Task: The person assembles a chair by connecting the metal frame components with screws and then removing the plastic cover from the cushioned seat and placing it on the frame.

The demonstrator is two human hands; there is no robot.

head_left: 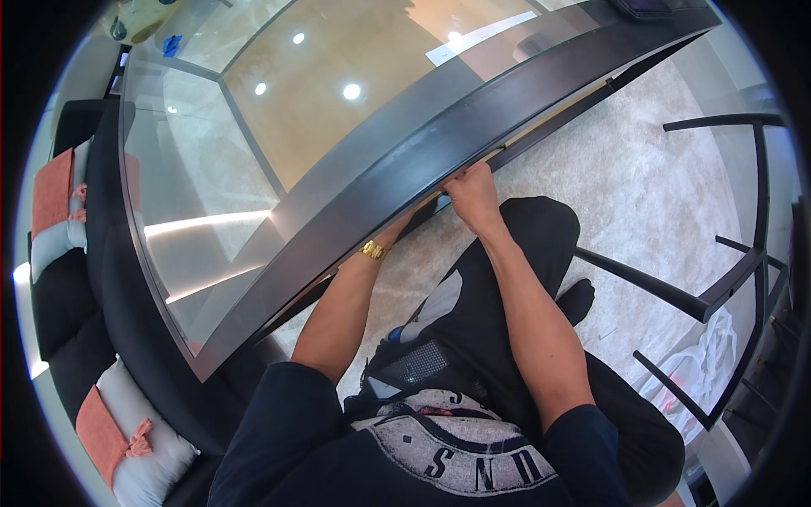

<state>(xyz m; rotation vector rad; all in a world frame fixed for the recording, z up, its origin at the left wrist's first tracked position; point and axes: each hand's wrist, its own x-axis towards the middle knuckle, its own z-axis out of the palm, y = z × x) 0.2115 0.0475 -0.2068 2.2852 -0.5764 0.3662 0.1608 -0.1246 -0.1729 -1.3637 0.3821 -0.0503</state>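
Note:
A large glass-topped table (397, 182) with a dark, wide frame slants across the view in front of me. My right hand (475, 196) is closed at its near edge, knuckles up, with the fingers curled in beneath the frame. What those fingers hold is hidden. Farther left, my left hand (399, 230) reaches under the same edge; its fingers are out of sight below the frame. A gold watch (373, 249) circles that wrist. Along the underside, near my right hand, runs a thin light-coloured strip (541, 128) beside a dark rail.
On the tabletop lie a white paper strip (481, 38) and a small blue object (171, 45). A dark sofa (127, 279) with cushions (148, 431) stands at the left. To the right, black chair legs (646, 283) stick out over a pale rug (634, 186), near a white plastic bag (697, 372).

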